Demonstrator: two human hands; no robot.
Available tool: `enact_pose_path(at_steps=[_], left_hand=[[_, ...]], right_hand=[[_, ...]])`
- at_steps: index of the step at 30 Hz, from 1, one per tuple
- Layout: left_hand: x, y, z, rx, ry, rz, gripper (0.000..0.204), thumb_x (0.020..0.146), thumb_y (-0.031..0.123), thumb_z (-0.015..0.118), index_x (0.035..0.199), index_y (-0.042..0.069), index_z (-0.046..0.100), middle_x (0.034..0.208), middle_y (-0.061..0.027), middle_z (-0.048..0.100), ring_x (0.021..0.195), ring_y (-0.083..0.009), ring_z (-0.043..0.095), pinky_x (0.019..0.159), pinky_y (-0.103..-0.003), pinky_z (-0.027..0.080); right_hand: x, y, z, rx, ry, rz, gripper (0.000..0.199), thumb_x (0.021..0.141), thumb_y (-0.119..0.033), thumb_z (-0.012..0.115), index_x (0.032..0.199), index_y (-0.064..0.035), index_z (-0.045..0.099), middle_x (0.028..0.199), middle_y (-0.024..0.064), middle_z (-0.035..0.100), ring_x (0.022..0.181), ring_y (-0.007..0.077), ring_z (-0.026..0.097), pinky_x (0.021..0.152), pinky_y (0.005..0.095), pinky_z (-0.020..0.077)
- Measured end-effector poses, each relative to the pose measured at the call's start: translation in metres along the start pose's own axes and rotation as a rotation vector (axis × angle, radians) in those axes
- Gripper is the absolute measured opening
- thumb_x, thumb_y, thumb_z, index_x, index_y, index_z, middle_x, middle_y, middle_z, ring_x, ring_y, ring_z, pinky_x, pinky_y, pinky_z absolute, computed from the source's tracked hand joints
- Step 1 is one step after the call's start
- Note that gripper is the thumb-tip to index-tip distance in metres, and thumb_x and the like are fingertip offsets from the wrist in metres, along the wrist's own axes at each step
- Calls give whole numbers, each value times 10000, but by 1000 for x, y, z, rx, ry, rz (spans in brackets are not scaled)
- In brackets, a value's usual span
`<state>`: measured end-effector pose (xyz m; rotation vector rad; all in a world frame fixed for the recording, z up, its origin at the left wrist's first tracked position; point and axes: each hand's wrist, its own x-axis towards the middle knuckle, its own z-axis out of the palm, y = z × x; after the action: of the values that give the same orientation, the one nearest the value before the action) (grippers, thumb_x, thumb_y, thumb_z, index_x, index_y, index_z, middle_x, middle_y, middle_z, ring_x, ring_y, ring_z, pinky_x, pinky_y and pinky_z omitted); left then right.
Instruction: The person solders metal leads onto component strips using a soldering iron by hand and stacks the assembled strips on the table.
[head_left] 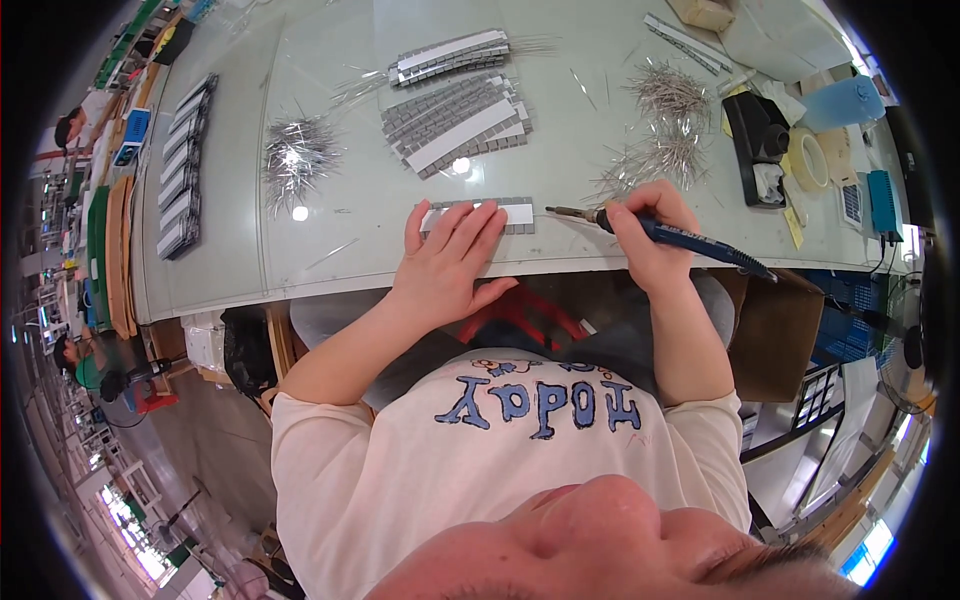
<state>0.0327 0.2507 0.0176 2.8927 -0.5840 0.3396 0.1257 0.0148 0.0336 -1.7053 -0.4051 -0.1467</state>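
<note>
My left hand (447, 262) lies flat with spread fingers on a grey strip with a white middle band (510, 214), near the table's front edge. My right hand (652, 232) grips a soldering iron (690, 240) with a blue handle. Its metal tip points left, close to the right end of the strip. A thin wire runs from the strip toward the tip.
Stacks of similar grey strips (458, 122) lie further back on the pale table (330, 240). Piles of thin silver wires (295, 155) sit left and right (665, 125). A black iron stand (760, 145), tape roll (808, 160) and blue bottle (842, 102) stand at right. More strips (185, 170) line the left.
</note>
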Motion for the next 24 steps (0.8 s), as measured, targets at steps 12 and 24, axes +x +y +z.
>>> enact_pose_path(at_steps=[12, 24], left_hand=[[-2, -1, 0, 5, 20, -9, 718, 715, 481, 684, 1271, 63, 507, 1303, -52, 488, 1163, -223, 467, 1051, -508, 175], [-87, -41, -24, 142, 260, -488, 622, 734, 409, 681, 1213, 40, 536, 1206, -81, 504, 1140, -258, 448, 1017, -478, 222]], right_hand=[[0, 8, 1, 42, -65, 71, 180, 732, -39, 701, 706, -42, 523, 626, -12, 492, 578, 64, 435, 514, 242, 349], [11, 12, -6, 349, -29, 335, 142, 761, -20, 664, 758, -57, 528, 709, -28, 492, 620, 57, 432, 558, 202, 330]])
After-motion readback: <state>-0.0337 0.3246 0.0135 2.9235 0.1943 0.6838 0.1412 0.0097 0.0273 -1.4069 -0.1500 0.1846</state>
